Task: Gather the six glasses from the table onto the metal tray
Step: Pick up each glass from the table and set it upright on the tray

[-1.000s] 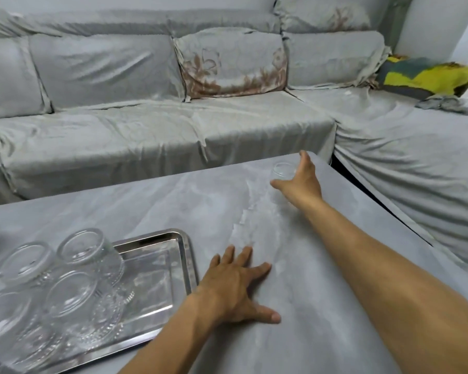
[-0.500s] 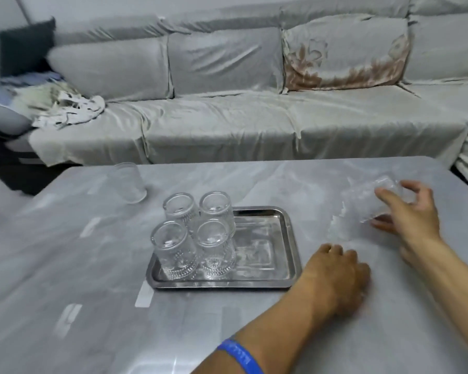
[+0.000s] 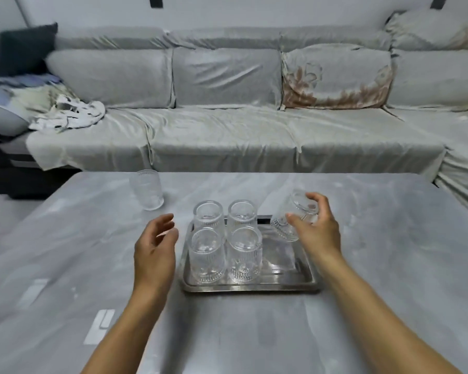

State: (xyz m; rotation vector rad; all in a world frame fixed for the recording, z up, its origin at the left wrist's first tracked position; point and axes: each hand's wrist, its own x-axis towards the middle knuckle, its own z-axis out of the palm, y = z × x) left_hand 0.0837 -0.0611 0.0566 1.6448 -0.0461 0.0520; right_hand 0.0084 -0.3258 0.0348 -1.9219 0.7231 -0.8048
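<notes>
A metal tray (image 3: 287, 286) lies on the grey table (image 3: 389, 265) in front of me. Several clear ribbed glasses (image 3: 224, 241) stand upside down on its left half. My right hand (image 3: 318, 229) grips another clear glass (image 3: 292, 218), tilted, in the air over the tray's far right corner. My left hand (image 3: 154, 248) hovers just left of the tray, fingers apart and holding nothing. One more glass (image 3: 146, 188) stands upright alone on the table, far left of the tray.
A grey covered sofa (image 3: 227, 125) runs along the table's far side and wraps round to the right. Crumpled cloth (image 3: 68, 114) and a dark cushion (image 3: 25, 47) lie at its left end. Pale tape marks (image 3: 100, 326) sit on the near left tabletop.
My right hand has carried the glass from the table's right side to above the tray. My left hand has lifted off the table and shifted to the tray's left side.
</notes>
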